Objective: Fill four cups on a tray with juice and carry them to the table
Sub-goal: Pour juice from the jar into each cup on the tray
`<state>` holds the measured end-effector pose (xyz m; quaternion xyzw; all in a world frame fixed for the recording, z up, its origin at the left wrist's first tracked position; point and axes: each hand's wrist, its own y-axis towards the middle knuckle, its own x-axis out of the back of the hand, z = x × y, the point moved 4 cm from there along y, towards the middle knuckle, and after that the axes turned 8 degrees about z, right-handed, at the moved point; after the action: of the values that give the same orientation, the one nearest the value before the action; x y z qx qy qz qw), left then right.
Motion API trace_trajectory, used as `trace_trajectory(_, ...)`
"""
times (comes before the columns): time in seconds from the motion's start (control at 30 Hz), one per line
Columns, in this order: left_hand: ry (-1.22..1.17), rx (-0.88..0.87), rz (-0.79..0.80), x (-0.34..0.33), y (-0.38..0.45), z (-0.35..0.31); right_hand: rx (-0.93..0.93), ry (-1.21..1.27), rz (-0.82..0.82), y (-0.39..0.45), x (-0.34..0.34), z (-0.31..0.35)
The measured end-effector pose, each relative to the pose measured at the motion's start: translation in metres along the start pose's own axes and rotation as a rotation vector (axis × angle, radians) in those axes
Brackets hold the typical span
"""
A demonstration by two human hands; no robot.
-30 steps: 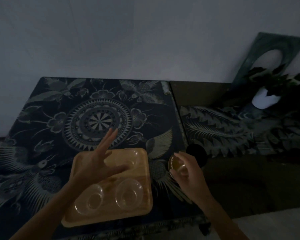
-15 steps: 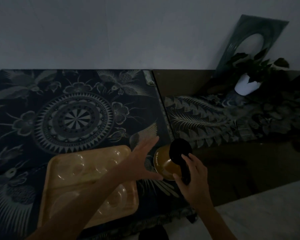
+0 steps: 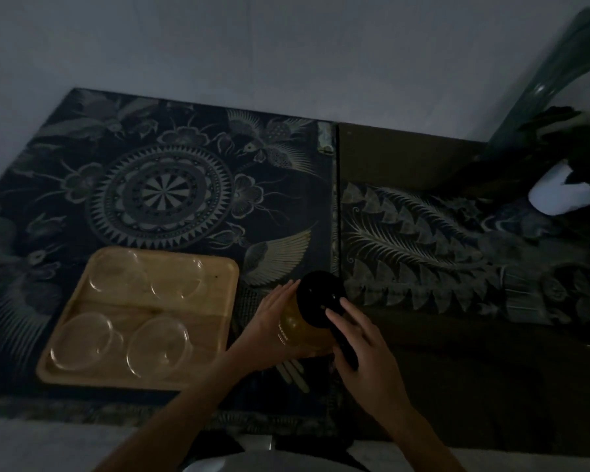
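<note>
A wooden tray (image 3: 218,277) lies on the dark patterned cloth at the front left. Several clear glass cups stand on it, two at the back (image 3: 116,272) (image 3: 178,279) and two at the front (image 3: 82,340) (image 3: 157,345); all look empty. Right of the tray stands a juice jug (image 3: 295,327) with amber liquid and a black lid (image 3: 321,298). My left hand (image 3: 269,325) is pressed against the jug's left side. My right hand (image 3: 365,356) is closed around the jug's black handle, fingers reaching onto the lid.
The patterned cloth (image 3: 164,195) covers the left table top; a second table with a feather-patterned cloth (image 3: 423,247) adjoins it on the right. A white pot with a dark plant (image 3: 559,192) and a leaning mirror (image 3: 559,80) stand at the far right. The wall runs close behind.
My left hand has left the tray and come to rest on the jug's side. My right hand keeps hold of the handle. The view has shifted.
</note>
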<state>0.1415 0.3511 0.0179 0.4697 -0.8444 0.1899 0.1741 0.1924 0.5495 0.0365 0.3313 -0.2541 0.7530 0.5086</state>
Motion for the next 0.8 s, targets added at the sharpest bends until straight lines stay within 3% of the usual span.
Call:
trace_trajectory(0.27,-0.147,0.160,-0.292,-0.024,-0.014,-0.002,0.266,-0.031,0.171,0.021,0.019,-0.038)
trace_trajectory(0.8,-0.438,0.326,-0.521,-0.048,-0.020,0.016,0.543,0.007,0.218,0.067,0.027,-0.039)
